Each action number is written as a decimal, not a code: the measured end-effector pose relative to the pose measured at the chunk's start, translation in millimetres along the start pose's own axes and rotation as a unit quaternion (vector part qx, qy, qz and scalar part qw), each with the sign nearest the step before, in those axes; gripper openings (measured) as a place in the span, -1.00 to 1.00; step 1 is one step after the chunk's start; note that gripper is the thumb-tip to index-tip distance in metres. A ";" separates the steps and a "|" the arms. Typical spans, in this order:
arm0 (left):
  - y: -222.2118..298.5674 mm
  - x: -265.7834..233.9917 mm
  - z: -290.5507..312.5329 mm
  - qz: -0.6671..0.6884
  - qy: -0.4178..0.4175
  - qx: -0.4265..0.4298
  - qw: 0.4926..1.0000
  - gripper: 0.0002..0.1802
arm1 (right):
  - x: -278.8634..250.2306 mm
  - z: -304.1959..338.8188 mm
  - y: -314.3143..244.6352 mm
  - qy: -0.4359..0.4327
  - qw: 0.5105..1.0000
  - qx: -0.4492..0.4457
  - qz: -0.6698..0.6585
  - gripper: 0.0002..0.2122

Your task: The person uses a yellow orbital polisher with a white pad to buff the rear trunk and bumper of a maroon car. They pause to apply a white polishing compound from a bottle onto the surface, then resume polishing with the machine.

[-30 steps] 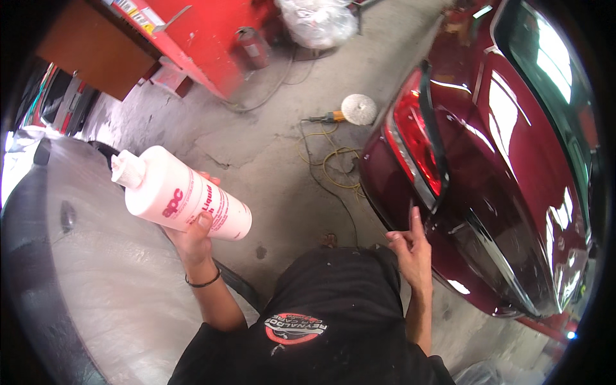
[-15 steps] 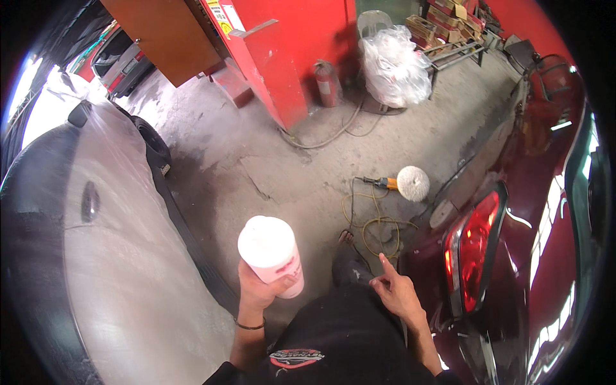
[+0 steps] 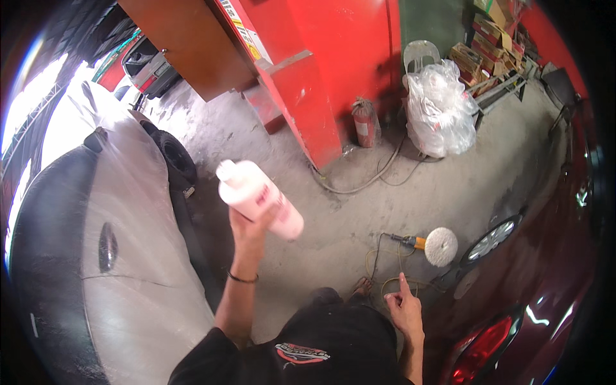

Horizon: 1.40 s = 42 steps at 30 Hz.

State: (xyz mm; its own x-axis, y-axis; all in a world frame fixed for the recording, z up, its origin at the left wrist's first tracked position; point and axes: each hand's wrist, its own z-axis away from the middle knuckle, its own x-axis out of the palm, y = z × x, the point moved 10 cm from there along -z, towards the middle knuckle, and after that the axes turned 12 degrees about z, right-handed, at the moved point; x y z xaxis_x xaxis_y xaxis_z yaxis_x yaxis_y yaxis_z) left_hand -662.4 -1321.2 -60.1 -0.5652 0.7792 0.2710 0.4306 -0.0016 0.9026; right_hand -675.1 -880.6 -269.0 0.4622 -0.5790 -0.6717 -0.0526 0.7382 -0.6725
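Observation:
A white and pink plastic bottle (image 3: 262, 197) with a white cap is held up in my left hand (image 3: 249, 226), tilted with its cap toward the upper left. My fingers and thumb wrap round its body. Lower on the right, my right hand (image 3: 407, 309) holds nothing; its index finger is stretched out and the other fingers are partly curled. Beyond that fingertip lies a yellow and black polisher (image 3: 414, 242) with a round fluffy white pad (image 3: 441, 247), its cord loose on the floor.
A dark red car (image 3: 532, 276) stands close on my right, its tail light (image 3: 484, 350) lit by reflections. To the left is a car under clear plastic sheeting (image 3: 141, 256). Farther off are a red fire extinguisher (image 3: 364, 123), a plastic-wrapped bundle (image 3: 441, 109) and a hose (image 3: 350, 190).
My left hand has raised the bottle and tipped it over to the left. The view has shifted, so the floor items sit lower and farther right. My right hand still points.

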 end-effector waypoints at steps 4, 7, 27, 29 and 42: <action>10.7 4.9 -116.2 0.032 0.020 0.087 0.995 -0.32 | -21.0 -49.3 -7.8 0.021 0.999 0.028 -0.013 -0.25; -10.5 12.5 -199.7 0.074 0.026 0.109 0.991 -0.36 | -24.4 -83.7 -2.8 0.031 0.997 0.076 0.002 -0.26; -252.7 139.9 -699.0 -0.323 0.099 0.184 0.923 0.11 | -10.7 -332.3 -141.2 0.136 0.966 0.186 -0.118 -0.34; -258.6 139.5 -692.2 -0.363 0.119 0.215 0.899 0.12 | -9.6 -339.7 -137.8 0.146 0.962 0.189 -0.131 -0.35; -288.0 135.1 -673.4 -0.439 0.136 0.162 0.873 0.31 | -12.1 -312.8 -97.8 0.191 0.942 0.232 -0.149 -0.35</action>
State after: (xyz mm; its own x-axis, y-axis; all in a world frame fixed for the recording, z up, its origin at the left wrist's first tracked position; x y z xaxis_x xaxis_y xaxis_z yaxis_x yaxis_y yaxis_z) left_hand -1336.7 -1637.5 -58.2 -0.9050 0.2124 -0.3685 -0.1018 0.7330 0.6726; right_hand -952.4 -1054.1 -292.3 0.0391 -0.8011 -0.5972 0.4624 0.5443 -0.6999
